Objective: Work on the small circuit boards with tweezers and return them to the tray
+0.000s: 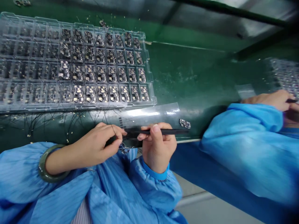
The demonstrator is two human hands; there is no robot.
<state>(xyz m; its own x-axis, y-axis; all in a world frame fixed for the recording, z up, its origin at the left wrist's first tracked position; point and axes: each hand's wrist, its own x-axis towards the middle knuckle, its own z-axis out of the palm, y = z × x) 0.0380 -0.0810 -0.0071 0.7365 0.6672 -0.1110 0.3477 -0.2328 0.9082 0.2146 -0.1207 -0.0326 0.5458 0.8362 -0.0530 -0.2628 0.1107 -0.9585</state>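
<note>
My right hand (160,147) grips a pair of black tweezers (176,132) between thumb and fingers, their tips pointing left toward my other hand. My left hand (102,144) is closed in a pinch at the tweezer tips. Just under its fingertips a small circuit board (123,149) shows in part, and a thin dark wire runs up by the fingers; the hand hides most of the board. Beyond the hands lies a clear plastic sheet (154,112) with a row of small black pads. Another small board (185,123) rests on the green bench right of the tweezers.
A clear compartment tray (150,88) full of circuit boards covers the back left. Loose thin black wires (77,119) lie along its front edge. On the right, a co-worker's blue sleeve (247,140) and hands reach over the green bench (187,74) near a blurred second tray (286,73).
</note>
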